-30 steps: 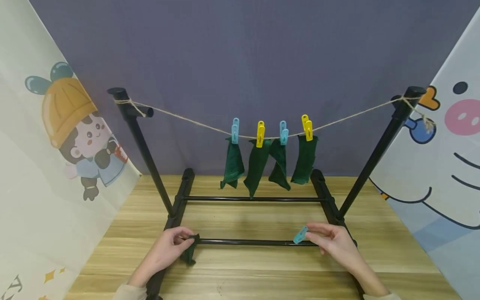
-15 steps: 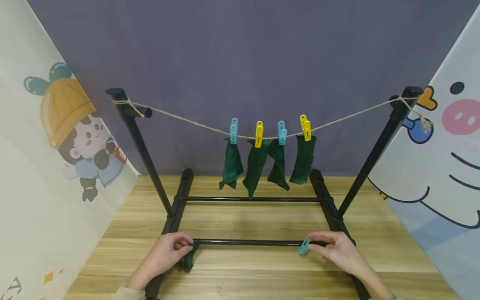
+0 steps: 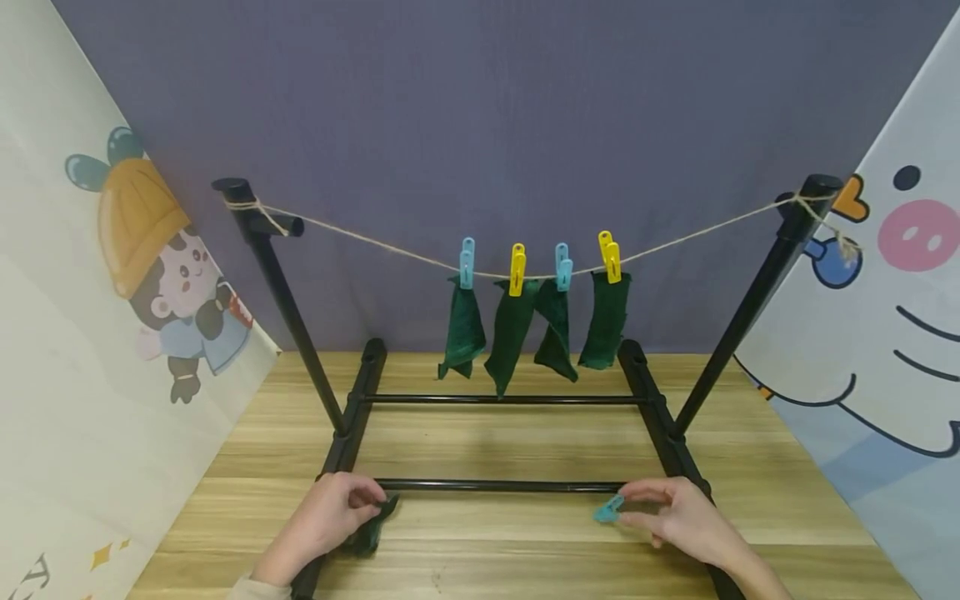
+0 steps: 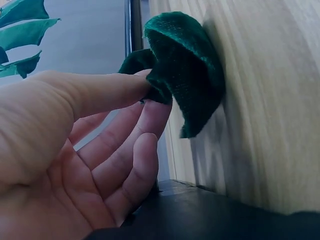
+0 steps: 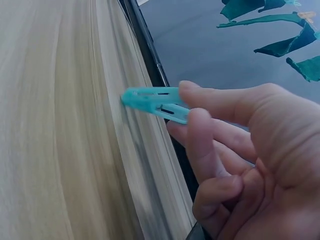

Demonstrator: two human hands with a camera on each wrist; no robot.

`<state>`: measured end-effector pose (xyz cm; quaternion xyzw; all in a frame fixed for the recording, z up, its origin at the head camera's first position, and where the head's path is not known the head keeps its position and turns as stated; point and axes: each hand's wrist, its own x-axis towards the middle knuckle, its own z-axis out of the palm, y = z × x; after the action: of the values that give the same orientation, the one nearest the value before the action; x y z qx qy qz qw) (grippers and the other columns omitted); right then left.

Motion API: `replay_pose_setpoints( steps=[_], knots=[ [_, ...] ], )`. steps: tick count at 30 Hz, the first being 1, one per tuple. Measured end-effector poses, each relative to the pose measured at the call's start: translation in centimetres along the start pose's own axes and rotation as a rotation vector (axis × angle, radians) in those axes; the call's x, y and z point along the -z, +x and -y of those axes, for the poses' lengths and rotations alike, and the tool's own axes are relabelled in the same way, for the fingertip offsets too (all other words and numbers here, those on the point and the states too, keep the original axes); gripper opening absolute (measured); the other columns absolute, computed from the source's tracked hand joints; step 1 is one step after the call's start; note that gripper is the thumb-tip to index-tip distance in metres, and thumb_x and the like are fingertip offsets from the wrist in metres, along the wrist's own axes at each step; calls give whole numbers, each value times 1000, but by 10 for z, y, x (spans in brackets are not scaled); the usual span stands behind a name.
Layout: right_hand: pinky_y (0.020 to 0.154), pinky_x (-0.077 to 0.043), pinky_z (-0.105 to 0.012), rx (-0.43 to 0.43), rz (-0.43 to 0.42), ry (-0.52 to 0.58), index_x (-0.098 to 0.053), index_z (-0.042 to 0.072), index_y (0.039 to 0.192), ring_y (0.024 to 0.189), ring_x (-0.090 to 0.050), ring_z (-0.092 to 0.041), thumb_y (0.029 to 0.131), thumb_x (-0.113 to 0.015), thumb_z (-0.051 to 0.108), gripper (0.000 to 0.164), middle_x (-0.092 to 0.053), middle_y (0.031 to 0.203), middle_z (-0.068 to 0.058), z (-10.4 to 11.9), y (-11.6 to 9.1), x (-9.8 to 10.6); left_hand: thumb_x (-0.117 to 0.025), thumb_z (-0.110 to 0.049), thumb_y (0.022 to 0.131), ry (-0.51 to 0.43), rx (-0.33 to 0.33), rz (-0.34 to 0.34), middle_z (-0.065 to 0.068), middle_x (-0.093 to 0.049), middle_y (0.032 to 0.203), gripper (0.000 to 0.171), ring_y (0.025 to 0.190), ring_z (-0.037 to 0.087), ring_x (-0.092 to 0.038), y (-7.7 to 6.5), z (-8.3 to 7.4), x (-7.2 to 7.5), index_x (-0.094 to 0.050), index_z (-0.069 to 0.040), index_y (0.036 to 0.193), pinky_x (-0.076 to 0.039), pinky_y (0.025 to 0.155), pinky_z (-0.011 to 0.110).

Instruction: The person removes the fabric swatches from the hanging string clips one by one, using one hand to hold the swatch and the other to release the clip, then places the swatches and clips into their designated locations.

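Near the front left of the black frame, my left hand pinches a piece of dark green cloth between thumb and fingers. The cloth droops low against the wooden table, partly covered by the hand in the head view. Across from it, my right hand pinches a light blue clothespin by its tail ends, just above the table. Beyond both hands, several green cloth strips hang from a string, held by blue and yellow clothespins.
Black posts rise at both sides with the string tied between them. A front crossbar and a rear crossbar join the base over the wooden table. A grey backdrop and printed side panels surround it.
Both hands have moved down a little, toward the front of the table. The green cloth has lowered with the left hand, and the blue clothespin has tipped from upright toward level.
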<state>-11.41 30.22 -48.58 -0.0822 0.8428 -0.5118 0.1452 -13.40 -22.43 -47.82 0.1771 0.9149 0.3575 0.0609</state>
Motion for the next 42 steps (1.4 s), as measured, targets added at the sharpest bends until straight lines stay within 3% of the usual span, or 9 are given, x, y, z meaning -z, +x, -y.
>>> replay_pose_setpoints(
  steps=[9,17,21,32,42],
  knots=[
    [47,-48,-27,17,27,-124,-74,2,125,49,-60,-13,94,-83,27,41,-77,120,-17,-7,-1,-2,-85,-5,87,53,2,4,-5,-79,86,13,72,-1,-67,-2,1,-3,-80,-16,93,-55,63,20],
    [53,-46,-23,43,26,-213,-77,6,117,61,-58,-2,92,-84,27,34,-78,91,5,-8,1,-9,-84,-2,86,94,6,-16,-4,-79,86,15,71,-2,-67,-3,-2,-5,-81,-16,92,-54,63,21],
    [48,-47,-24,38,40,-195,-76,5,120,52,-56,-5,93,-83,27,35,-77,92,3,-7,2,-11,-84,-1,86,105,5,-14,-4,-78,85,15,70,-2,-66,-3,-2,-5,-80,-15,92,-54,62,21],
    [47,-46,-24,57,53,-169,-76,4,122,50,-55,-5,94,-82,25,36,-77,89,3,-8,8,-18,-84,1,84,163,20,-20,-6,-77,80,19,67,-3,-64,-3,-1,-10,-80,-17,89,-52,60,20],
    [46,-44,-22,67,84,-156,-74,-1,126,49,-53,-3,94,-82,23,41,-74,84,4,-8,8,-23,-82,2,86,123,27,20,-5,-76,83,18,70,0,-64,-3,-4,-8,-81,-14,95,-53,61,20]
  ],
)
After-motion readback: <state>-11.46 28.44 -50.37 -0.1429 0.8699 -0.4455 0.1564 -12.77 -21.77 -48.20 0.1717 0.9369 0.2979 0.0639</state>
